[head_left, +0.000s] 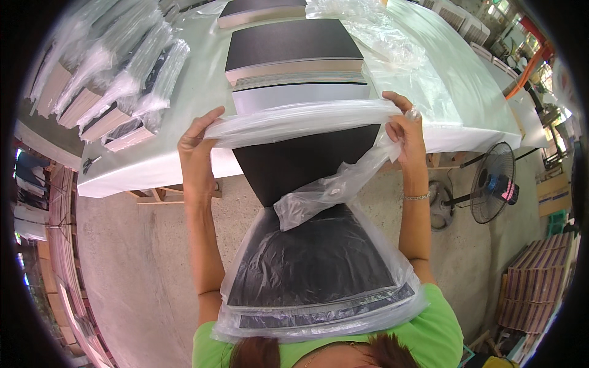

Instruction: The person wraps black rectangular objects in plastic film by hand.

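Head view: the L hand [199, 147] and the R hand [406, 132] are raised, approx. at the same height, w/ a whitish band of clear plastic film [307, 118] stretched btwn them. The L grip is clamped on the L end of this band, the R grip on the R end, w/ fingers curled. Below the band is a bare black flat panel [300, 159], near the front edge of the pale, glossy-covered table [196, 92]; a loose flap of the film crosses its lower part. Nearer to the body, by the bright green shirt [442, 319], is a black panel wrapped in clear plastic [313, 257]; I cannot tell if both are one piece. Straight ahead on the table are black-topped stacks w/ pale edges [294, 43]; on the L side, several plastic-wrapped bundles [110, 92] and small dark scissors [91, 163]. On the R, a round black fan w/ blue hub [492, 184] stands above the grey concrete floor [141, 245].
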`<state>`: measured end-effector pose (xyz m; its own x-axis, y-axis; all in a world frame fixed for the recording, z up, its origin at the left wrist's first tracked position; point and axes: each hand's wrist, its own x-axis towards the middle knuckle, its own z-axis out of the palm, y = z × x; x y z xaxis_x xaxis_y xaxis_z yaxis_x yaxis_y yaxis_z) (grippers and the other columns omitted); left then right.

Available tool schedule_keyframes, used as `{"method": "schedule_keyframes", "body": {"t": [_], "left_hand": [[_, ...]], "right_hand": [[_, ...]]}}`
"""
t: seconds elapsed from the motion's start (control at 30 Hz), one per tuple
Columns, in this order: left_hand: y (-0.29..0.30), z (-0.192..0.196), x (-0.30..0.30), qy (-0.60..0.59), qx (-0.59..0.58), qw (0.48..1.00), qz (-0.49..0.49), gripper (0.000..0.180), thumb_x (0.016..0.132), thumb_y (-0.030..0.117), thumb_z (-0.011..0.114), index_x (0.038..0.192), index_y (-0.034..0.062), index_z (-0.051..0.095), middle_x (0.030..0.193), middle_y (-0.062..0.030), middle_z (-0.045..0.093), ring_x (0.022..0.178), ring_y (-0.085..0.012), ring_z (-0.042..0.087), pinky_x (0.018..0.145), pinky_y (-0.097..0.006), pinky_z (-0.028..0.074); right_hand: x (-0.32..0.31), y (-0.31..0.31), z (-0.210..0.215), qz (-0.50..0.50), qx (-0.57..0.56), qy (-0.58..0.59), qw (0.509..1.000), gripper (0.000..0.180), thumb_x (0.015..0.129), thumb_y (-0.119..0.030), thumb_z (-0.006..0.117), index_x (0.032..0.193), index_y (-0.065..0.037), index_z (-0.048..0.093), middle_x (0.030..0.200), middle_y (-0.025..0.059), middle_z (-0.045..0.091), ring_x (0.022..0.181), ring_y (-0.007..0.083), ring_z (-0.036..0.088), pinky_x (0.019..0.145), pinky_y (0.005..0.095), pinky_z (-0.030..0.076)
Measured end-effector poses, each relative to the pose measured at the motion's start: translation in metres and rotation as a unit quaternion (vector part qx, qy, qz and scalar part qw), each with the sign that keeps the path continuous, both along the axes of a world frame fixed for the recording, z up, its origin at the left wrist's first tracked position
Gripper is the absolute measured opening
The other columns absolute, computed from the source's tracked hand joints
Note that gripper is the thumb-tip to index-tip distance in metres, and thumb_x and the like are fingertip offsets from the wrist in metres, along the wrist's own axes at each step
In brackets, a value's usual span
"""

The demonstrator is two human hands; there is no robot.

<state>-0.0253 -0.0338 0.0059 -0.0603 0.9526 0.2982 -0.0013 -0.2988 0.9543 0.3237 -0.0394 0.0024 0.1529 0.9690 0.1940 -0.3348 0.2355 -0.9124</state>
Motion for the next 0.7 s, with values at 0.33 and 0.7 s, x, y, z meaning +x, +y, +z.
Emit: {"method": "schedule_keyframes", "body": {"t": [0.33,0.7], "left_hand": [[-0.026,-0.096,-0.029,-0.434,-0.300,0.805,-0.271,0.035,0.084,0.010,0.043,0.116,0.0000,0.051,0.117,-0.0103,0.054,0.108,-0.0205,0.051,0.099,-0.039,0.035],[-0.084,-0.213,-0.022,-0.004,-0.441,0.891,-0.106,0.021,0.082,0.018,0.054,0.095,0.0014,0.056,0.079,-0.0059,0.056,0.067,-0.0101,0.051,0.061,-0.023,0.042]], "right_hand": [[0.027,-0.044,-0.090,0.173,-0.221,0.171,0.944,0.015,0.085,-0.015,0.053,0.079,-0.001,0.053,0.051,-0.0013,0.038,0.035,0.0049,0.029,0.034,0.0178,0.024],[0.029,-0.109,-0.213,0.210,-0.390,-0.046,0.895,0.019,0.082,-0.019,0.064,0.091,-0.003,0.061,0.075,-0.0009,0.057,0.059,0.0076,0.047,0.052,0.0186,0.037]]}}
